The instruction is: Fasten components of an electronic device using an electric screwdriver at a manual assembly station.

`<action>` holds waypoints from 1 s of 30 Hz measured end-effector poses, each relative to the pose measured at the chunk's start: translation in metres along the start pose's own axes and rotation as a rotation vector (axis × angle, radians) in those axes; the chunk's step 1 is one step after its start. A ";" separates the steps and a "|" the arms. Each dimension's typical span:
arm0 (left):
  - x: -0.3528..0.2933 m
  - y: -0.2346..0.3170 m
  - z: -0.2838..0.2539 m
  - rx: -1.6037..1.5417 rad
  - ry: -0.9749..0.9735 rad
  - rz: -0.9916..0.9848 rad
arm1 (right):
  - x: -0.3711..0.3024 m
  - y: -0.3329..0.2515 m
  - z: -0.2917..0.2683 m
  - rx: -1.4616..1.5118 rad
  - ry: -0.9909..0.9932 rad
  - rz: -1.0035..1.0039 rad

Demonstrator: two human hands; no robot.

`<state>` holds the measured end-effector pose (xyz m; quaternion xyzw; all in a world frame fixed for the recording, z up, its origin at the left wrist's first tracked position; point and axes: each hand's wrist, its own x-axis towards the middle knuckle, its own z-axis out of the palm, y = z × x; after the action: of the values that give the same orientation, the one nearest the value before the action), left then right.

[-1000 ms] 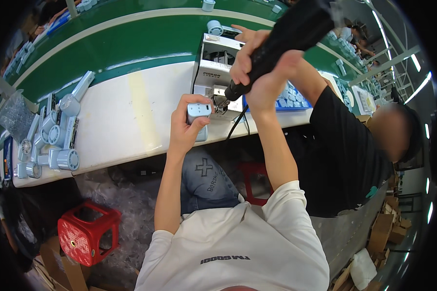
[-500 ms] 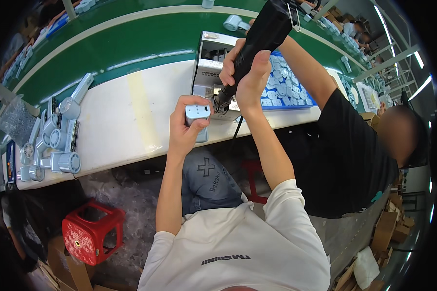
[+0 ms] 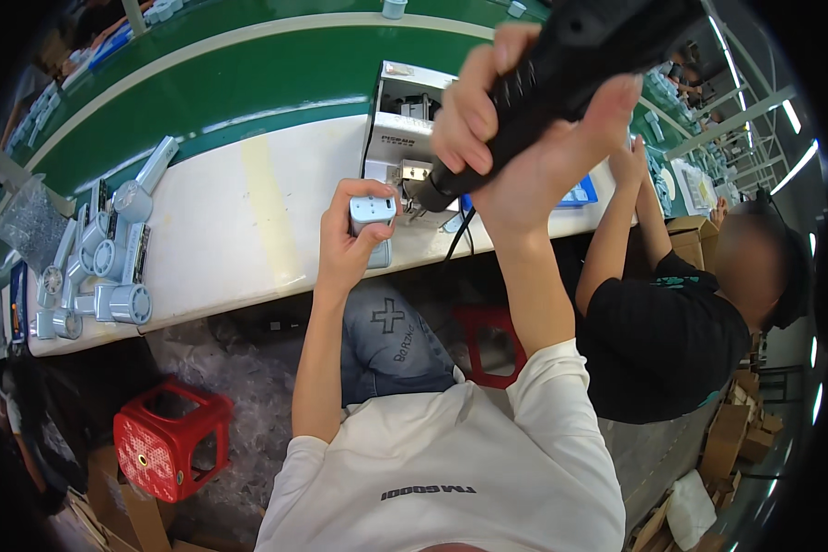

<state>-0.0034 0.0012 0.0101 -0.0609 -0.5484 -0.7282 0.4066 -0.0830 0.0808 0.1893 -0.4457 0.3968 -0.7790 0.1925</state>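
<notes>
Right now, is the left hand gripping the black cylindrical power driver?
No, the left hand holds a light-blue boxy plastic part.

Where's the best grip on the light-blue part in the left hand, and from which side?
Probably its side walls, from the left, as the left hand has it: the light-blue part is boxy, its face with small holes turned toward the camera, and the black power tool comes in close on the right.

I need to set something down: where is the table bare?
The widest bare patch is the white tabletop between the light-blue parts at left and the left hand, with the green belt beyond. Crowded: the left end, and around the metal box, where the right hand holds the black tool.
</notes>
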 end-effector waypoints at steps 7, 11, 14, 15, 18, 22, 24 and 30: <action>-0.006 -0.009 -0.007 0.010 -0.001 -0.034 | 0.012 0.009 0.039 -0.089 -0.023 0.104; -0.004 -0.010 -0.006 0.011 -0.003 -0.046 | 0.043 0.027 0.030 -0.074 -0.575 -0.585; -0.006 -0.009 -0.009 0.018 0.001 -0.052 | 0.016 0.019 0.036 -0.104 -0.242 -0.141; -0.005 -0.009 -0.009 0.022 -0.001 -0.053 | 0.012 0.014 0.042 -0.122 -0.071 0.076; -0.005 -0.008 -0.008 0.024 -0.002 -0.058 | 0.013 0.014 0.043 -0.124 -0.071 0.075; -0.003 -0.002 -0.005 0.025 -0.002 -0.062 | 0.040 0.031 0.023 -0.173 -0.426 -0.373; -0.002 -0.001 -0.003 0.036 0.005 -0.061 | 0.044 0.038 0.013 -0.195 -0.600 -0.595; -0.003 -0.001 -0.005 0.046 0.009 -0.061 | 0.037 0.041 0.016 -0.182 -0.421 -0.359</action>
<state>0.0004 -0.0014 0.0057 -0.0315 -0.5646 -0.7278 0.3881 -0.0913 0.0251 0.1815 -0.6760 0.3312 -0.6522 0.0889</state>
